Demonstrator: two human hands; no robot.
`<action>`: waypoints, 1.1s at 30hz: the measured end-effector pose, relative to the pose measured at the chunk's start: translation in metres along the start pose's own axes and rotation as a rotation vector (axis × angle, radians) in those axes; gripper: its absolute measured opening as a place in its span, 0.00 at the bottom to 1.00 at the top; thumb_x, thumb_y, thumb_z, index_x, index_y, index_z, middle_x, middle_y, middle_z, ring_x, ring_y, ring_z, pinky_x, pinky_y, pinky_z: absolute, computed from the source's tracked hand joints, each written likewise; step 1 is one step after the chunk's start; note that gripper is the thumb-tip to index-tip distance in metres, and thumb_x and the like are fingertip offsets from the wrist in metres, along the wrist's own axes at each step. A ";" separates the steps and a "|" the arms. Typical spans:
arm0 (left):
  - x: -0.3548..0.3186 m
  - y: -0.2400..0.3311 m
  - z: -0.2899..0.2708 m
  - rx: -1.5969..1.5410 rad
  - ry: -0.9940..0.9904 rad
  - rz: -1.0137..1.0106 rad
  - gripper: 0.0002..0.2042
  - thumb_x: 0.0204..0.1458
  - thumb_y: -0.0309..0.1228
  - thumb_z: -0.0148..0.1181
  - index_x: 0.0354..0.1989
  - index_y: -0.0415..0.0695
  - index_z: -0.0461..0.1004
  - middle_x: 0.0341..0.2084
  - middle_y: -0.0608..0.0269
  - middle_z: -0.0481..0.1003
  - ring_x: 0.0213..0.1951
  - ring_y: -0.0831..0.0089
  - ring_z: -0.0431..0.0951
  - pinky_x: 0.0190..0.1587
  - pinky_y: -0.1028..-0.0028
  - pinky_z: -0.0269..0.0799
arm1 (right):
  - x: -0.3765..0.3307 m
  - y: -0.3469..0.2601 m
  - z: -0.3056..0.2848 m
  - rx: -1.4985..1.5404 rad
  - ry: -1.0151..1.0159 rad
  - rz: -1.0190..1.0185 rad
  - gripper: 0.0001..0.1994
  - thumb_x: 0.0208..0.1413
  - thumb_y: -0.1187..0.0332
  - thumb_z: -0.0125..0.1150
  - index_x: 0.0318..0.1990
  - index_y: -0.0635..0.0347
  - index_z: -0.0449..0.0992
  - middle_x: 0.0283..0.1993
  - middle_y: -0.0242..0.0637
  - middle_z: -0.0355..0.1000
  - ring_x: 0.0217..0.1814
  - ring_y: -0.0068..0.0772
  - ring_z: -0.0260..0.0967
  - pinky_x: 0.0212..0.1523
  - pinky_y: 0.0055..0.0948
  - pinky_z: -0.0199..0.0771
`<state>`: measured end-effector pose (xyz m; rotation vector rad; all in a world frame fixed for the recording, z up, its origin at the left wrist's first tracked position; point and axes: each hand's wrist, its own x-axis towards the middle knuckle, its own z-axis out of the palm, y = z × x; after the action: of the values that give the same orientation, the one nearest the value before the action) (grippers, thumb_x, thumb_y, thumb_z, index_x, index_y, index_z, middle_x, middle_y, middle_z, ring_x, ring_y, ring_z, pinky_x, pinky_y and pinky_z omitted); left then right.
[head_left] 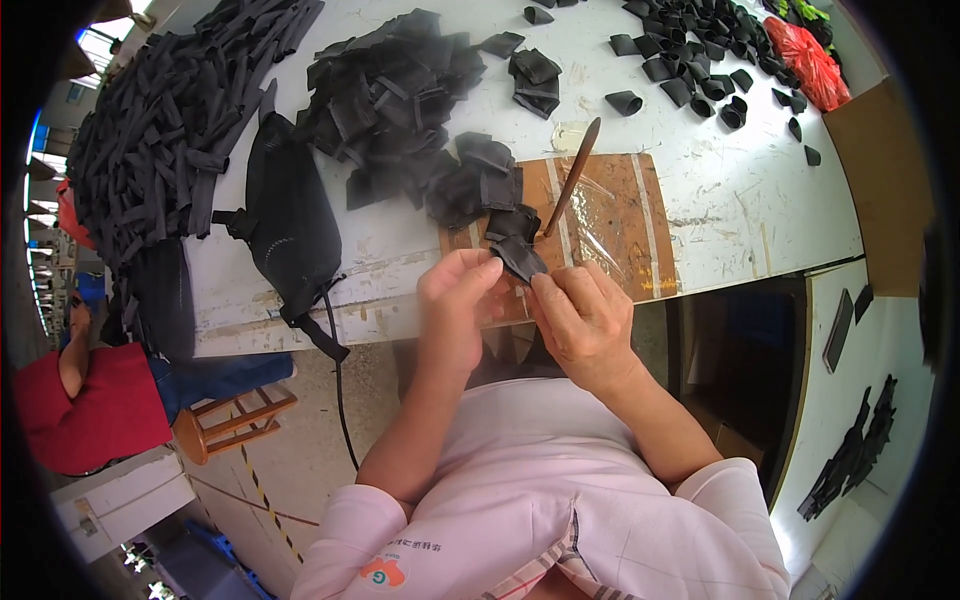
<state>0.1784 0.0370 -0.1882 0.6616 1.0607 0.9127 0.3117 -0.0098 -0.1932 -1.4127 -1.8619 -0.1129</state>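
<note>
At the table's front edge, both my hands are closed on a small black fabric piece (519, 260). My left hand (460, 290) pinches its left end, and my right hand (585, 318) grips its right end. More black pieces (478, 180) trail from it up toward a large heap of flat black fabric pieces (390, 80); whether they are joined, I cannot tell. Beneath lies a brown board (610, 215) with tape strips and clear film. A brown tapered stick (575, 175) slants up from the board, just beyond my right hand.
Long black strips (150, 130) are heaped at the far left, beside a black bag (290, 215) with a hanging cord. Rolled black loops (690, 50) lie scattered far right near a red plastic bag (808, 62). A person in red (95, 410) and a wooden stool (235, 425) are at left.
</note>
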 end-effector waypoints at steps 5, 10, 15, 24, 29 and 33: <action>0.006 -0.001 -0.004 0.064 -0.011 -0.028 0.03 0.46 0.24 0.53 0.30 0.38 0.70 0.21 0.65 0.71 0.21 0.82 0.69 0.20 0.84 0.63 | -0.003 0.002 -0.001 -0.059 -0.028 -0.087 0.11 0.32 0.76 0.57 0.30 0.65 0.71 0.27 0.34 0.61 0.24 0.29 0.60 0.20 0.24 0.62; 0.000 -0.001 -0.001 0.265 -0.042 0.157 0.03 0.47 0.25 0.54 0.28 0.38 0.71 0.20 0.69 0.69 0.24 0.83 0.68 0.25 0.83 0.62 | 0.000 -0.003 -0.008 0.202 -0.104 0.149 0.10 0.39 0.72 0.61 0.31 0.65 0.71 0.27 0.35 0.63 0.24 0.31 0.63 0.20 0.25 0.64; -0.018 0.001 0.010 0.601 -0.179 0.500 0.03 0.49 0.24 0.53 0.29 0.38 0.68 0.22 0.63 0.68 0.26 0.78 0.68 0.29 0.79 0.64 | 0.008 -0.005 -0.011 0.622 -0.056 0.536 0.07 0.44 0.72 0.61 0.30 0.64 0.72 0.28 0.38 0.65 0.21 0.30 0.64 0.20 0.25 0.64; -0.008 0.009 0.032 -0.118 0.012 0.135 0.11 0.43 0.15 0.52 0.37 0.35 0.66 0.23 0.62 0.71 0.11 0.89 0.57 0.11 0.86 0.52 | 0.014 0.000 0.001 0.294 0.126 0.473 0.05 0.39 0.77 0.60 0.26 0.64 0.72 0.21 0.36 0.63 0.19 0.30 0.63 0.19 0.26 0.63; -0.010 0.022 0.023 -0.601 -0.481 -0.127 0.13 0.41 0.16 0.51 0.39 0.35 0.66 0.27 0.62 0.69 0.13 0.89 0.59 0.14 0.88 0.51 | 0.027 0.004 -0.022 1.369 0.007 1.089 0.02 0.44 0.76 0.61 0.25 0.63 0.73 0.22 0.27 0.65 0.18 0.16 0.59 0.17 0.18 0.58; -0.015 0.014 0.041 0.310 -0.021 0.590 0.09 0.41 0.15 0.50 0.34 0.33 0.67 0.24 0.65 0.69 0.17 0.91 0.60 0.17 0.89 0.53 | 0.020 0.008 -0.017 2.106 -0.032 1.148 0.04 0.48 0.70 0.58 0.26 0.60 0.72 0.21 0.24 0.64 0.17 0.10 0.49 0.16 0.13 0.47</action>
<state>0.2091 0.0289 -0.1554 1.2826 1.0122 1.2509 0.3255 0.0003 -0.1719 -0.4851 -0.1365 1.7667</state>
